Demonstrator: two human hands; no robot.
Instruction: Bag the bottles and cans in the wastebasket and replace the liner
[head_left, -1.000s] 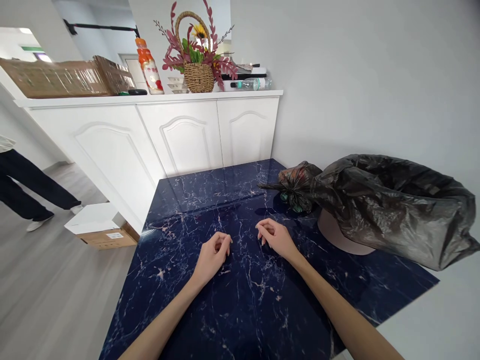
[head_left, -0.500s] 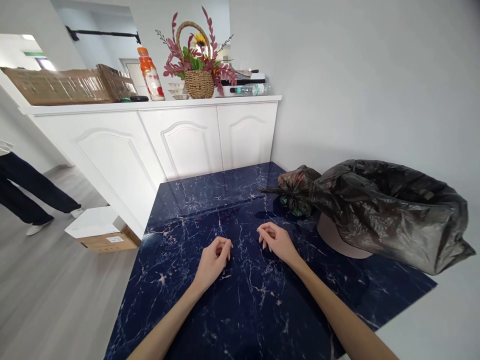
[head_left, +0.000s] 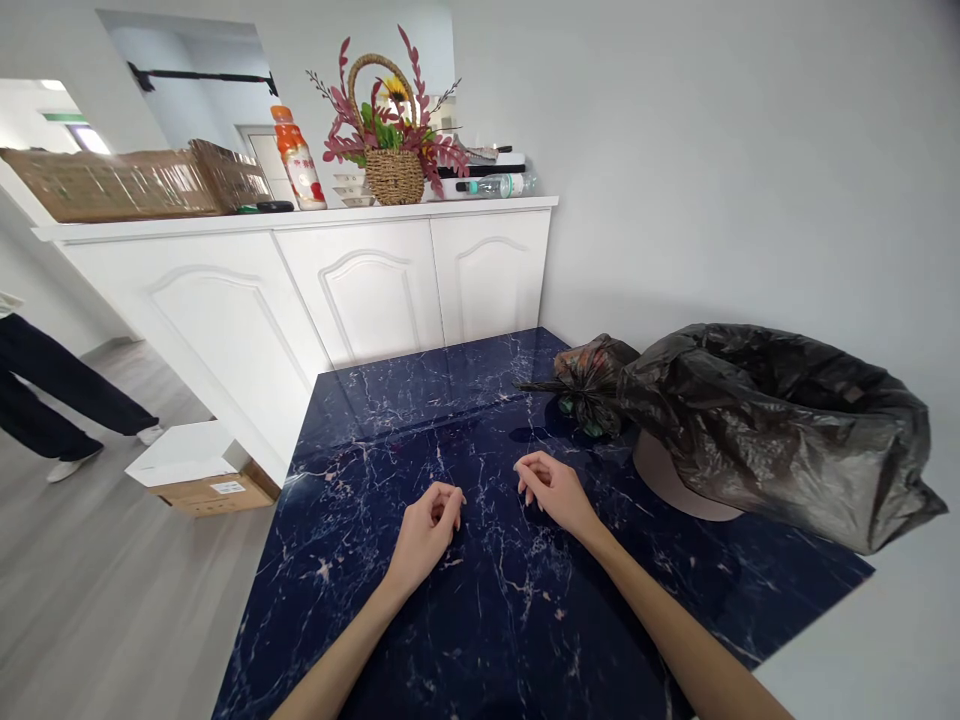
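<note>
My left hand (head_left: 424,535) rests on the dark blue marbled table (head_left: 487,610), its fingers curled in and thumb against them. To the right, my right hand (head_left: 556,492) lies on the same top with fingers bent in a loose fist. Neither hand holds anything that I can see, and a strip of table separates them. Beyond my right hand is a small knotted dark plastic bag (head_left: 596,385), its twisted end pointing left. A large black plastic bag (head_left: 795,450) stands beside it with its mouth gaping, over a greyish-brown rounded object (head_left: 686,485) that is mostly hidden.
A white cabinet (head_left: 375,290) borders the table's far edge, topped by a cardboard box (head_left: 120,185), an orange-capped bottle (head_left: 298,165), a flower basket (head_left: 394,177) and a clear bottle (head_left: 499,186). On the floor at left are another box (head_left: 202,480) and a person's legs (head_left: 64,385).
The view has tilted up slightly, so most things sit a little lower in the picture. Both hands keep the same curled pose and place on the table.
</note>
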